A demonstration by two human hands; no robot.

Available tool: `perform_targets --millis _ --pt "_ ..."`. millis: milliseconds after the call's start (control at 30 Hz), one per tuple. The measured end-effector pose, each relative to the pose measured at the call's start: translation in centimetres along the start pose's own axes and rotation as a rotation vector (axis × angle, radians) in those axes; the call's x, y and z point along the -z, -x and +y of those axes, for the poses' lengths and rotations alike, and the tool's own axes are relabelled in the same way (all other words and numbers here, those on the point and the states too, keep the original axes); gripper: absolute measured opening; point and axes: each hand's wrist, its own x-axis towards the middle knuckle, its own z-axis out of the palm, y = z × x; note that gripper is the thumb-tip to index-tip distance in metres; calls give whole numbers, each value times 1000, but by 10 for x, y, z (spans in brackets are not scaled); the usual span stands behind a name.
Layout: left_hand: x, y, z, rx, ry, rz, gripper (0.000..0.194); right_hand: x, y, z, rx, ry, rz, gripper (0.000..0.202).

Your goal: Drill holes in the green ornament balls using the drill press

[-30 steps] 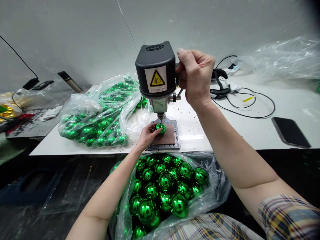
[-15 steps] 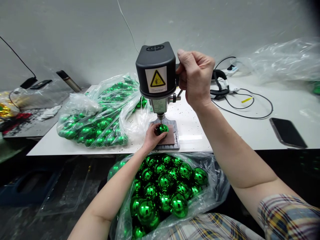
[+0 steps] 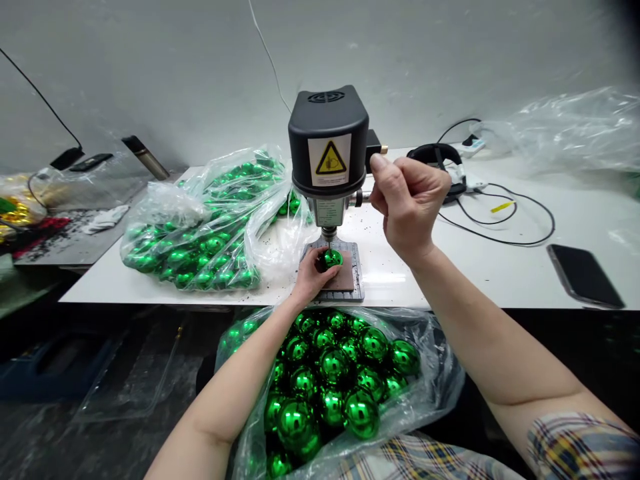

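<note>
A small black bench drill press [image 3: 329, 143] with a yellow warning label stands on the white table. Under its bit, my left hand [image 3: 313, 275] grips a shiny green ball [image 3: 333, 258] against a brown pad [image 3: 343, 277] on the grey drill base [image 3: 357, 270]. The bit reaches the top of the ball; whether it has entered I cannot tell. My right hand [image 3: 411, 200] is closed around the drill's feed lever [image 3: 367, 197], right of the drill head, and hides most of that lever.
Below the table edge lies an open plastic bag of green balls [image 3: 334, 367]. Another clear bag of them [image 3: 200, 243] rests left of the drill. On the right are a black-and-white headset [image 3: 440, 163], cables and a phone [image 3: 585, 275]. A bottle [image 3: 146, 158] leans at the back left.
My right hand has come down beside the drill head, pulling the lever lower. My left hand still holds the ball under the bit. The whole view has shifted slightly.
</note>
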Motion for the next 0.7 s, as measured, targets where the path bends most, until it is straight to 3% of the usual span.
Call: perform_targets --millis 467,700 --pt "2 -4 1 -5 -23 -44 50 2 5 -1 69 44 -5 47" --pt "8 -6 6 1 -98 -104 53 1 -1 1 29 27 -13 48"
